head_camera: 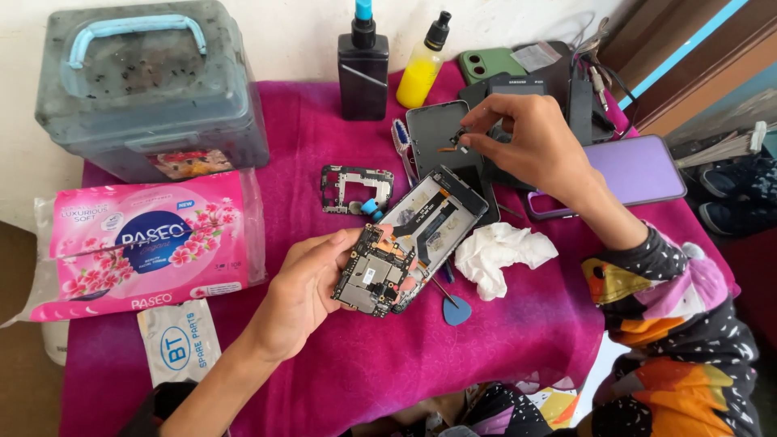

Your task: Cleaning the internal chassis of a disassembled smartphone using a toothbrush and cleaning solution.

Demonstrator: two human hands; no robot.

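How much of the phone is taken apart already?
Quite a lot: the grey back cover and black inner frame piece already lie on the pink cloth. The left hand holds the opened phone with bare circuit board; the right hand pinches a tiny part. The board remains inside.

My table's magenta cloth carries plenty — tissue pack, grey box, two bottles, crumpled tissue, blue pick, purple phone — all spread about.
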